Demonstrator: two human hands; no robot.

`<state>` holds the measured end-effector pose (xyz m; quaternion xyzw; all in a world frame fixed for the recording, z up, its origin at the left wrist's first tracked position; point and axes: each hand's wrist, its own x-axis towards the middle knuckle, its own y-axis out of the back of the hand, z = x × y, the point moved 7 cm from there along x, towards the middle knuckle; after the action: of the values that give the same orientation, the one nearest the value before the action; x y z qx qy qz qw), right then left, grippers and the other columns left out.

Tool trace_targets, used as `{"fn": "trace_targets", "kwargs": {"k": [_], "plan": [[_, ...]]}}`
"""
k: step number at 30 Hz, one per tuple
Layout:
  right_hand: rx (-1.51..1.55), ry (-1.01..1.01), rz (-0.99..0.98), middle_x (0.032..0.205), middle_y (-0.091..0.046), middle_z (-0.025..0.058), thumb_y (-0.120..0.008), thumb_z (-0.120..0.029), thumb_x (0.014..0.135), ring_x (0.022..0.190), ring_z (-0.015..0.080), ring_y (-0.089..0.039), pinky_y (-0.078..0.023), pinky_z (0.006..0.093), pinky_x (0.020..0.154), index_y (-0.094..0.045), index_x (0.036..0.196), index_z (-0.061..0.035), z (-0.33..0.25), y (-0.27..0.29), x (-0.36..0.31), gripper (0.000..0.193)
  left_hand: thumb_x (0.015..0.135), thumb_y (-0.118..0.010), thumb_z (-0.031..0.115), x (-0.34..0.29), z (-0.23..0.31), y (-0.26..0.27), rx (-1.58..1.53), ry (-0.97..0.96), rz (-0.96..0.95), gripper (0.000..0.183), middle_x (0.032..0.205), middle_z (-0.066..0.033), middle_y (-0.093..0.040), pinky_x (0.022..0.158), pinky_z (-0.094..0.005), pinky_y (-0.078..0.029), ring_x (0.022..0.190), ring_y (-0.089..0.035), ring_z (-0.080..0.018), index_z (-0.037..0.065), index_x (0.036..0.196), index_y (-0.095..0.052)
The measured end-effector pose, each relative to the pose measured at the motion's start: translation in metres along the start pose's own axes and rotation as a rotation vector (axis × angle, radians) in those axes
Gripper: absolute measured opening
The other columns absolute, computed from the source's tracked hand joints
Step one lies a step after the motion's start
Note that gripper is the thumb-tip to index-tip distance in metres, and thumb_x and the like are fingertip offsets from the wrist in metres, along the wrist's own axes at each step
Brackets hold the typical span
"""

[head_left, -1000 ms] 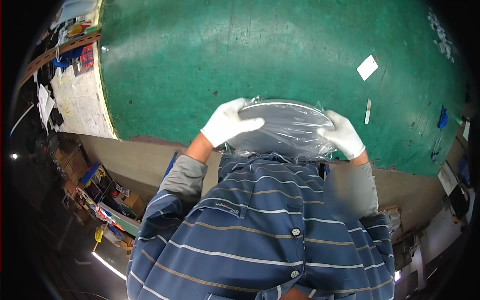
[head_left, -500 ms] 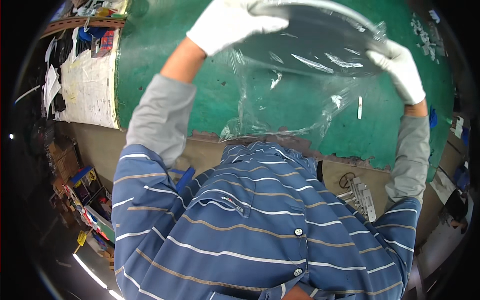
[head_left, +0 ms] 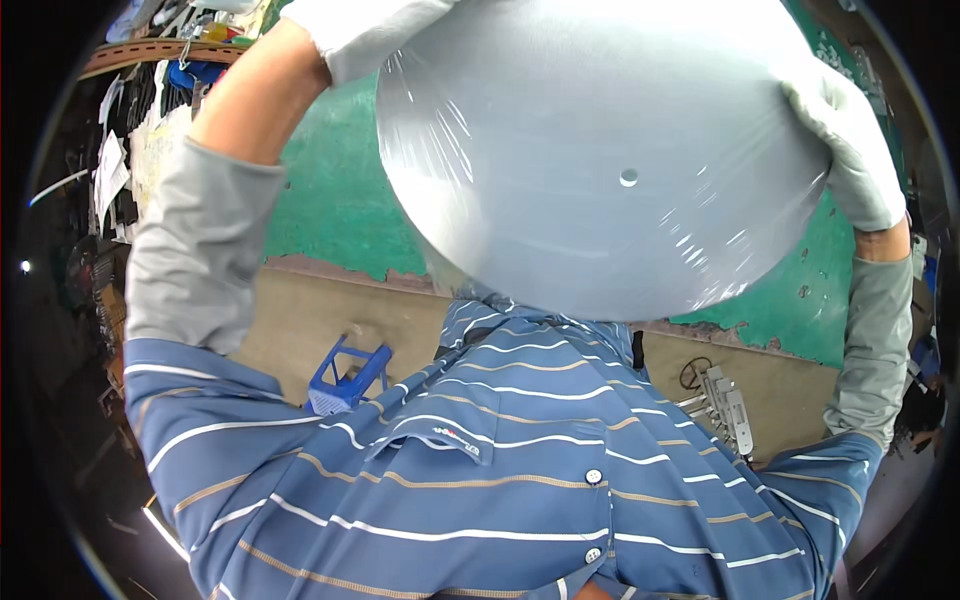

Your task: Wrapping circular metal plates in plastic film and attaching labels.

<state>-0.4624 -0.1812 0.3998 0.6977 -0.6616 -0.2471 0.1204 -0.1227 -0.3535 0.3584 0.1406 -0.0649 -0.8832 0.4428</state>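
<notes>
The disc [head_left: 560, 150] is raised in front of the person, tilted so that one broad pale grey face fills the upper middle of the view; its top runs past the upper edge. Clear film [head_left: 450, 150] covers it, with shiny creases along both sides. A small round hole [head_left: 628, 178] shows a little right of the middle of the disc.

The left hand [head_left: 370, 30], in a white glove, holds the disc at its upper left rim; its fingers run out of view, so how tightly they close cannot be told. The right hand [head_left: 850, 145], gloved too, grips the right rim, thumb on the near face and the other fingers mostly hidden behind.

The green tabletop [head_left: 330, 180] shows beyond the disc on either side. Below the disc is the striped shirt [head_left: 480, 450]; whether the lower rim touches it cannot be told. Grey sleeves [head_left: 195, 245] cover the forearms on both sides of the disc. On the floor [head_left: 290, 320], a blue stool [head_left: 345, 378] stands below and left of the disc, and a metal part [head_left: 728, 410] lies below and right. Papers [head_left: 112, 170] hang well left of the disc.
</notes>
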Motion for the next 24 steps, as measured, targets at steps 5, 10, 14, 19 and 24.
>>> {"fn": "trace_targets", "kwargs": {"k": [5, 10, 14, 19, 24], "plan": [[0.298, -0.193, -0.175, 0.119, -0.069, 0.0169, -0.07, -0.024, 0.096, 0.101, 0.0173, -0.067, -0.055, 0.0241, 0.088, -0.056, 0.137, 0.0061, 0.088, -0.046, 0.015, 0.053, 0.094, -0.065, 0.05, -0.012, 0.002, -0.08, 0.507, 0.319, -0.244, 0.052, 0.093, -0.0118, -0.061, 0.073, -0.031, -0.049, 0.079, -0.056, -0.0215, 0.0, 0.107, -0.066], [0.558, -0.488, -0.275, 0.14, -0.058, 0.0191, -0.061, -0.025, 0.101, 0.118, 0.0213, -0.062, -0.049, 0.0258, 0.1, -0.045, 0.149, 0.0031, 0.16, -0.135, 0.004, 0.058, 0.096, -0.049, 0.07, -0.02, -0.134, -0.111, 0.347, 0.539, -0.3, 0.08, 0.079, -0.0115, -0.066, 0.053, -0.0309, -0.05, 0.059, -0.058, -0.0166, -0.006, 0.104, -0.071], [0.498, -0.479, -0.378, 0.146, -0.055, 0.0149, -0.055, -0.029, 0.105, 0.126, 0.0215, -0.058, -0.045, 0.0285, 0.107, -0.043, 0.152, -0.0027, 0.228, -0.195, -0.018, 0.056, 0.1, -0.047, 0.062, -0.06, -0.237, -0.137, 0.322, 0.672, -0.486, 0.074, 0.111, -0.0158, -0.072, 0.085, -0.0347, -0.055, 0.092, -0.069, -0.0242, -0.006, 0.119, -0.068], [0.726, -0.697, -0.554, 0.146, -0.056, 0.0106, -0.056, -0.027, 0.105, 0.127, 0.0189, -0.056, -0.044, 0.0297, 0.109, -0.045, 0.151, -0.0029, 0.291, -0.272, -0.092, 0.053, 0.102, -0.051, 0.055, -0.149, -0.333, -0.172, 0.061, 0.974, -0.494, 0.066, 0.116, -0.016, -0.07, 0.089, -0.0366, -0.054, 0.097, -0.068, -0.0259, -0.005, 0.124, -0.067], [0.75, -0.739, -0.608, 0.145, -0.056, 0.011, -0.057, -0.024, 0.104, 0.127, 0.0201, -0.056, -0.043, 0.0304, 0.11, -0.047, 0.149, -0.002, 0.295, -0.297, -0.124, 0.052, 0.101, -0.056, 0.048, -0.193, -0.346, -0.182, -0.12, 0.966, -0.431, 0.058, 0.116, -0.0152, -0.071, 0.089, -0.0355, -0.055, 0.097, -0.068, -0.0249, -0.004, 0.124, -0.067]]}}
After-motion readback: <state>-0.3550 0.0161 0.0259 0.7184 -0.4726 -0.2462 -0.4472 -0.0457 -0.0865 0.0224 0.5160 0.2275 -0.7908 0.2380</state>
